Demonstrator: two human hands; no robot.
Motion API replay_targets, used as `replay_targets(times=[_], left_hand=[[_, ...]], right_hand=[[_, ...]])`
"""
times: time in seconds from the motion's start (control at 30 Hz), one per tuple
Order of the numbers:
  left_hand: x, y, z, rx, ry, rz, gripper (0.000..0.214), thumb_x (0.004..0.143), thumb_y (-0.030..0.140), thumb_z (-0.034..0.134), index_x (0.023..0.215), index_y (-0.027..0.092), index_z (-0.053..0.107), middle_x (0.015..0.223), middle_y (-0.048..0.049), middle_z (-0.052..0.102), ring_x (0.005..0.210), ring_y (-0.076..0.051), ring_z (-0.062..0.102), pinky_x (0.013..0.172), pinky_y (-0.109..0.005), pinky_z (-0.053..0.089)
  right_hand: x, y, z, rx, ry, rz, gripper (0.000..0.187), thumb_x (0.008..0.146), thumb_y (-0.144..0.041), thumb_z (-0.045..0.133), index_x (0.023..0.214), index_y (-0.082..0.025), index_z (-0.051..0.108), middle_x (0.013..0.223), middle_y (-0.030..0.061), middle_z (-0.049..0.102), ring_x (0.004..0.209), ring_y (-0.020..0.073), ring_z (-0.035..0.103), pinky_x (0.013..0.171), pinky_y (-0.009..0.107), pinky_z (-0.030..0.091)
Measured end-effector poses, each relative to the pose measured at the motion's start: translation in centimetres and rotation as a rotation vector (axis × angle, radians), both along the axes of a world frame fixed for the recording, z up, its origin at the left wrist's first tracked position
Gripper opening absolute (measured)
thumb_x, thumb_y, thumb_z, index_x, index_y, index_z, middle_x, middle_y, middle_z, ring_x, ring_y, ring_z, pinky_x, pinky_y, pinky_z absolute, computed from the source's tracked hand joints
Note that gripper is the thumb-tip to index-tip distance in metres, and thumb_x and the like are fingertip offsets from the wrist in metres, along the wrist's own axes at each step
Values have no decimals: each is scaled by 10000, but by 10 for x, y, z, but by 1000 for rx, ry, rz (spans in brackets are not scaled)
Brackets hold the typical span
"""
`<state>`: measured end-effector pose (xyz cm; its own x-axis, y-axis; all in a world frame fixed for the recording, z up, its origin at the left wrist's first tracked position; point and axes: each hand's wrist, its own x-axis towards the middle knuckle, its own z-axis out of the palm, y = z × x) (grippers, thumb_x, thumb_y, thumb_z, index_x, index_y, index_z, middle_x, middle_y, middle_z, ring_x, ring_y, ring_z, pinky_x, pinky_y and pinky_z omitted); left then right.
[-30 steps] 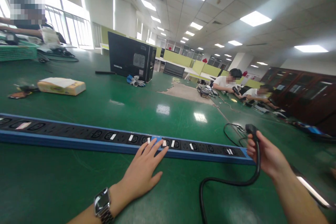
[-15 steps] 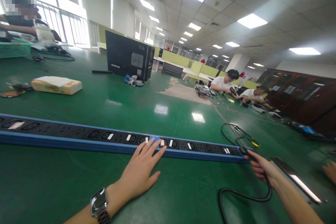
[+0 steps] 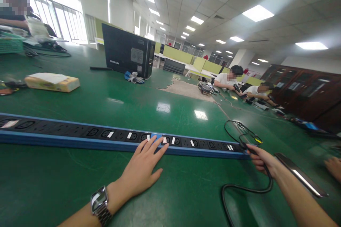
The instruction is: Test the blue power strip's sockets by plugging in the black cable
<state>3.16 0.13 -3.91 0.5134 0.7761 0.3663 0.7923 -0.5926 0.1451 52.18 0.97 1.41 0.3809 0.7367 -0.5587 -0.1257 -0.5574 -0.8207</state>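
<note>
A long blue power strip (image 3: 80, 130) with a row of black sockets and white labels lies across the near part of the green table. My left hand (image 3: 145, 165) rests with spread fingers on the strip's middle, holding nothing, and a metal-banded watch (image 3: 99, 200) is on that wrist. At the strip's right end, my right hand (image 3: 262, 159) grips the end of a thick black power cable (image 3: 245, 187). The cable's dark end meets the strip there; my fingers partly hide it, so I cannot tell how it sits. The cable loops down below that hand.
Right of my right hand lies a dark shiny flat bar (image 3: 301, 175), with another person's hand (image 3: 333, 166) beyond. Behind are a thin coiled cable (image 3: 239, 126), a tissue pack (image 3: 52, 82), gloves (image 3: 134, 77) and a black computer case (image 3: 125, 51). People sit farther off.
My right hand has shifted slightly left with the cable end, closer against the strip's end. My left hand stays put on the strip. The view has shifted a little.
</note>
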Motion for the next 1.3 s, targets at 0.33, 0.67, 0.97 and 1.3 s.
replay_targets(times=[0.33,0.67,0.97,1.3], left_hand=[[0,0,-1,-7,-2,-4,725,763,267,573,1444,298,326,1536,-37,294,1409,-284,231,1137,-488,208],[-1,0,-2,12,13,1,725,766,259,565,1448,293,320,1537,-39,291,1410,-281,228,1130,-490,222],[-1,1,-3,26,20,6,724,764,262,572,1445,291,328,1535,-45,296,1408,-289,234,1127,-494,225],[-1,1,-6,76,13,2,729,763,269,577,1448,286,325,1528,-43,310,1400,-291,250,1118,-481,244]], right_hand=[[1,-6,-5,37,143,-8,289,916,-433,489,740,-206,460,399,-138,204,261,23,195,310,135,106],[6,-1,-14,1,156,-42,305,923,-441,472,736,-200,472,376,-133,234,250,23,226,313,136,121],[2,-5,-15,-7,100,-37,312,885,-468,546,734,-207,464,394,-125,288,272,22,262,332,133,136],[-4,-8,-21,28,68,-67,324,888,-490,530,741,-211,455,395,-133,244,271,21,236,330,143,143]])
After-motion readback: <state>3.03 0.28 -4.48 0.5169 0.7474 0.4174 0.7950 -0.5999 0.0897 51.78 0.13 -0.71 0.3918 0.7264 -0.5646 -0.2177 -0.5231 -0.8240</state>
